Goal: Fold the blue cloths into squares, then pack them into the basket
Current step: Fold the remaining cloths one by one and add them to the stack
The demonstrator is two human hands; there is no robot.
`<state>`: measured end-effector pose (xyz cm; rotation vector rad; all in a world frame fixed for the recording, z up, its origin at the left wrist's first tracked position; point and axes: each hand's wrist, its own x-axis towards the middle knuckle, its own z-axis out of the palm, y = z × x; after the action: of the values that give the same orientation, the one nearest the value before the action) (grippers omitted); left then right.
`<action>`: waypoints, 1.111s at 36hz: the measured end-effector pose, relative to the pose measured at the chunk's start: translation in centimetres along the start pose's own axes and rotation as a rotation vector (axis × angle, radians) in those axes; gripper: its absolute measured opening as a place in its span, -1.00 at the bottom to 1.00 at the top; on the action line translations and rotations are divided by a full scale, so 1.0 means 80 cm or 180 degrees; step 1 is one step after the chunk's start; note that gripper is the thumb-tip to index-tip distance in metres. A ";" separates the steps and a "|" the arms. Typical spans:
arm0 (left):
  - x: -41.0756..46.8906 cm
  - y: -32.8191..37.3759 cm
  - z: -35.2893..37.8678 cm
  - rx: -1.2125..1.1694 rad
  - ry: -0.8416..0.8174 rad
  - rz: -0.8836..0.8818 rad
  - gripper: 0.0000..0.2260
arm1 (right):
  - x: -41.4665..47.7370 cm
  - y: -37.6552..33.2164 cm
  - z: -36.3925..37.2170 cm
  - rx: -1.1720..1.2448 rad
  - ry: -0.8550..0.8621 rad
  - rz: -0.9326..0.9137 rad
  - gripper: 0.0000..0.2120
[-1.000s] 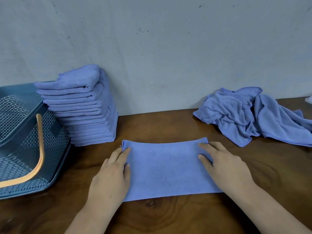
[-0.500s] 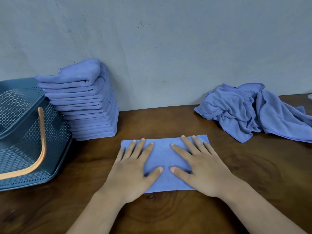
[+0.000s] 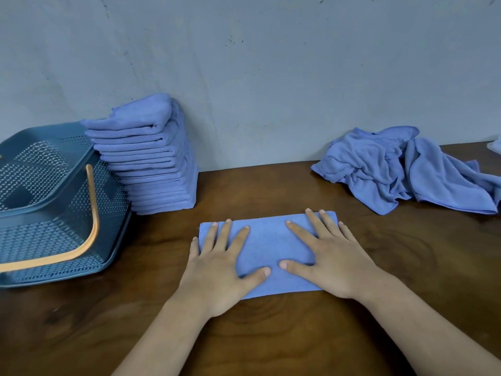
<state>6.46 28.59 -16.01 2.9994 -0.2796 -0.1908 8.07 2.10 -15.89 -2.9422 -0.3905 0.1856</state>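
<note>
A blue cloth (image 3: 267, 245), folded into a long rectangle, lies flat on the wooden table in front of me. My left hand (image 3: 219, 270) presses flat on its left half with fingers spread. My right hand (image 3: 336, 261) presses flat on its right half the same way. A tall stack of folded blue cloths (image 3: 151, 158) stands at the back left against the wall. A dark blue perforated basket (image 3: 54, 213) with an orange handle sits at the far left, touching the stack. A heap of unfolded blue cloths (image 3: 393, 169) lies at the back right.
A grey wall (image 3: 271, 77) closes off the back of the table (image 3: 271, 335). A small pale object (image 3: 495, 145) shows at the right edge, cut off by the frame. Bare wood lies between the stack and the heap.
One second ago my hands were at the cloth's two ends. They moved onto its middle and now lie flat, a little farther apart than half a second ago.
</note>
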 end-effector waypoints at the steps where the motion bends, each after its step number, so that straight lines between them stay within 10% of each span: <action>1: -0.008 0.000 0.001 -0.0002 0.0006 0.0008 -0.10 | -0.007 -0.002 0.001 -0.0012 0.0006 -0.0009 -0.10; 18: -0.145 0.023 0.016 0.0016 -0.0172 0.0059 -0.11 | -0.153 -0.044 0.013 0.0066 -0.0315 -0.0019 -0.15; 29: -0.109 0.075 0.007 0.0025 -0.0175 0.1099 -0.15 | -0.078 -0.002 -0.060 -0.0140 -0.0487 -0.0041 -0.71; 40: -0.106 0.082 0.021 -0.0067 -0.0166 0.1098 -0.14 | -0.053 0.008 -0.090 0.0786 -0.1127 0.0313 -0.81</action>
<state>-3.17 23.59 -15.79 2.8680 -0.7842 -0.2342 5.23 -0.69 -8.54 -2.6812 -0.2456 0.7190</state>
